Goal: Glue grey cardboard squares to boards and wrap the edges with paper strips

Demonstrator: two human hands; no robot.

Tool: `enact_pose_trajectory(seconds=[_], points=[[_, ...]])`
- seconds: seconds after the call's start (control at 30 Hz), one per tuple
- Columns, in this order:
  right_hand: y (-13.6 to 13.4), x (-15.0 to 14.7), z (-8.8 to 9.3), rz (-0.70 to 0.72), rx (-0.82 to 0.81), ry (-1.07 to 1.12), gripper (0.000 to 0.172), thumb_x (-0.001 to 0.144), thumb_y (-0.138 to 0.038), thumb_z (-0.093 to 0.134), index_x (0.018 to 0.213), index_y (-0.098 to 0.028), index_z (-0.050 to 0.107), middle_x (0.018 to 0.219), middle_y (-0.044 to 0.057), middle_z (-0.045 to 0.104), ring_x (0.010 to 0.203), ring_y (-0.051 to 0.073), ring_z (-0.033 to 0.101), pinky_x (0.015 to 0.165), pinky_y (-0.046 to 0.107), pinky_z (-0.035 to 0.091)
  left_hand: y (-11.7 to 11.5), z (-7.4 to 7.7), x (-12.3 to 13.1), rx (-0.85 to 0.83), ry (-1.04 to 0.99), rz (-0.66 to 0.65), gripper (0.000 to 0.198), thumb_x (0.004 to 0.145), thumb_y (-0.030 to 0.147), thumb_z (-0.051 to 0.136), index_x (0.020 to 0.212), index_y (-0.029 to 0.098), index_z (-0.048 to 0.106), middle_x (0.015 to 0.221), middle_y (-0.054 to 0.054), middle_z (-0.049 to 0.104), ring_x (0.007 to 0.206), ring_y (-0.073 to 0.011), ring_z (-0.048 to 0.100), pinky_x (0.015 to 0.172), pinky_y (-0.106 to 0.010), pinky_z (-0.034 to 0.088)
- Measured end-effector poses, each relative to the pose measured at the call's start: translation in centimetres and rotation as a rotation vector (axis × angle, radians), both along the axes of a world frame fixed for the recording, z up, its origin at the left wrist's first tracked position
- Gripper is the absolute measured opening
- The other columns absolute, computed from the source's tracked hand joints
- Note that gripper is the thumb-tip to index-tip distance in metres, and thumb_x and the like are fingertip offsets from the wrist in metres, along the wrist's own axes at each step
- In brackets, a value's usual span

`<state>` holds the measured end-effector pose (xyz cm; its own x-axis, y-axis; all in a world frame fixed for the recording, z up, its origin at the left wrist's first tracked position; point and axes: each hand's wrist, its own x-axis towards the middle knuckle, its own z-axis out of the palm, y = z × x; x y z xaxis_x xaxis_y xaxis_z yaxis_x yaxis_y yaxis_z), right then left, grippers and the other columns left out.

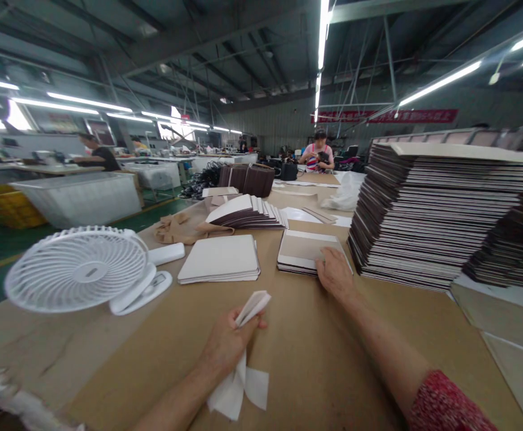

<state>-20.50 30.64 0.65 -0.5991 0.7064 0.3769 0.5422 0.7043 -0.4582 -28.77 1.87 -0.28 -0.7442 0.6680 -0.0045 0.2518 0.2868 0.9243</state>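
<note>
My left hand (229,342) is closed round a folded white paper piece (239,383) that sticks out above and below the fist, over the brown table (315,359). My right hand (334,272) reaches forward and rests on the near edge of a small stack of flat beige cards (304,248), fingers curled over its rim. A second flat stack of white cards (220,258) lies to the left of it. Behind them is a fanned pile of brown-edged cards (248,212).
A white desk fan (79,269) stands at the left of the table. A tall stack of dark-edged boards (441,209) fills the right side. Another person sits at the far end of the table (319,152); one more stands at far left (95,152).
</note>
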Motion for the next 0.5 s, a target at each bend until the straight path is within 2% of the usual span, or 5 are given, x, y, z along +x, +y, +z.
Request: enact_pose_trajectory(seconds=[0.1, 0.2, 0.27, 0.37, 0.5], points=[[-1.5, -0.3, 0.5, 0.156, 0.035, -0.078, 0.024, 0.089, -0.031, 0.054, 0.104, -0.014, 0.062, 0.117, 0.011, 0.059, 0.112, 0.024, 0.051, 0.100, 0.047, 0.035, -0.5, 0.6, 0.6, -0.071, 0.272, -0.130, 0.033, 0.084, 0.040, 0.045, 0.072, 0.021, 0.070, 0.068, 0.001, 0.068, 0.065, -0.0172, 0.061, 0.059, -0.024, 0.040], [-3.0, 1.0, 1.4, 0.215, 0.069, -0.096, 0.028, 0.089, -0.026, 0.049, 0.110, -0.010, 0.061, 0.124, 0.018, 0.055, 0.119, 0.027, 0.046, 0.104, 0.044, 0.029, -0.8, 2.6, -0.5, -0.154, 0.406, -0.026, 0.039, 0.087, 0.045, 0.043, 0.070, 0.020, 0.067, 0.058, 0.002, 0.061, 0.057, -0.0153, 0.056, 0.054, -0.023, 0.037], [-4.6, 3.1, 2.0, 0.286, 0.080, -0.117, 0.031, 0.087, -0.024, 0.050, 0.113, -0.012, 0.062, 0.126, 0.017, 0.055, 0.120, 0.027, 0.046, 0.105, 0.040, 0.029, -0.5, 4.3, -2.9, -0.207, 0.493, 0.085, 0.043, 0.089, 0.049, 0.038, 0.079, 0.019, 0.066, 0.065, 0.000, 0.063, 0.064, -0.0167, 0.058, 0.058, -0.024, 0.039], [-8.0, 6.9, 2.8, 0.419, 0.059, -0.177, 0.030, 0.086, -0.028, 0.050, 0.109, -0.017, 0.065, 0.120, 0.010, 0.062, 0.115, 0.024, 0.053, 0.102, 0.036, 0.036, 1.1, 6.5, -8.0, -0.326, 0.613, 0.160, 0.036, 0.090, 0.046, 0.043, 0.094, 0.019, 0.066, 0.088, -0.004, 0.067, 0.087, -0.0202, 0.060, 0.075, -0.029, 0.042], [-12.1, 10.1, 3.9, 0.557, -0.016, -0.205, 0.031, 0.088, -0.030, 0.046, 0.110, -0.021, 0.065, 0.121, 0.006, 0.062, 0.112, 0.021, 0.055, 0.097, 0.032, 0.040, 2.4, 6.9, -13.4, -0.585, 0.674, 0.162, 0.026, 0.089, 0.037, 0.054, 0.101, 0.014, 0.061, 0.101, -0.007, 0.063, 0.092, -0.0197, 0.060, 0.083, -0.041, 0.048]])
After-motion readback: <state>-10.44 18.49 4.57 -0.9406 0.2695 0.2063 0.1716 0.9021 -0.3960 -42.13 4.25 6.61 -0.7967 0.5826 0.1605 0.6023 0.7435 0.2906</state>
